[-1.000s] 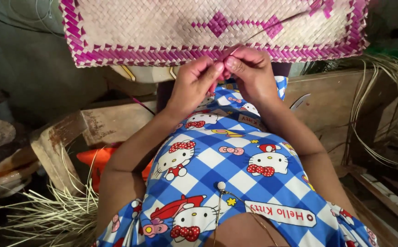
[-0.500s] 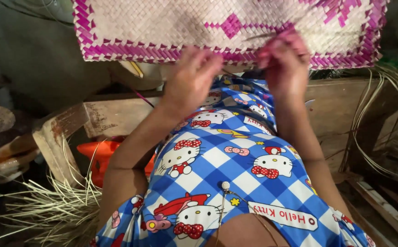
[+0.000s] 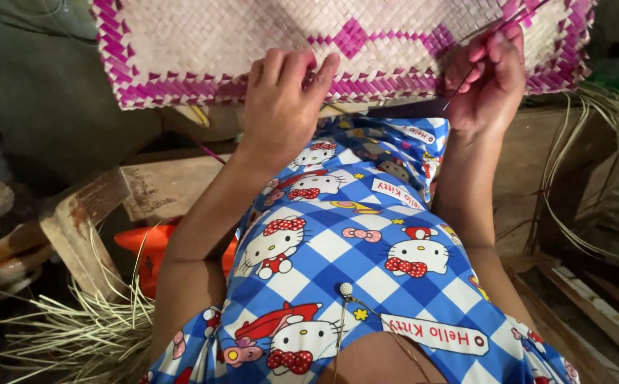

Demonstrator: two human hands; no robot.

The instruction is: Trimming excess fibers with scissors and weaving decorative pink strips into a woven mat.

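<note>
**Two hands on the lower edge of a woven mat**

Two bare hands meet the woven mat (image 3: 267, 43) along its pink border band (image 3: 181, 89). The left hand (image 3: 281, 107) is closed over that lower edge, fingers curled onto the weave and thumb side toward the body, holding the mat steady. The right hand (image 3: 484, 78) pinches a thin dark strand (image 3: 494, 28) between thumb and fingertips; the strand runs up and to the right across the weave, past the pink diamond motif (image 3: 352, 37).

The mat lies directly ahead of both hands, its long axis running left to right across the view, the worked border nearest the person. The right hand sits closer to the mat's right corner; the left holds nearer mid-span.

Beneath the forearms is a blue checked garment (image 3: 352, 249) with cartoon figures. Loose pale straw (image 3: 75, 334) lies lower left beside a wooden frame (image 3: 103, 213) and an orange object (image 3: 149, 245). Further strands (image 3: 594, 178) trail at right.
</note>
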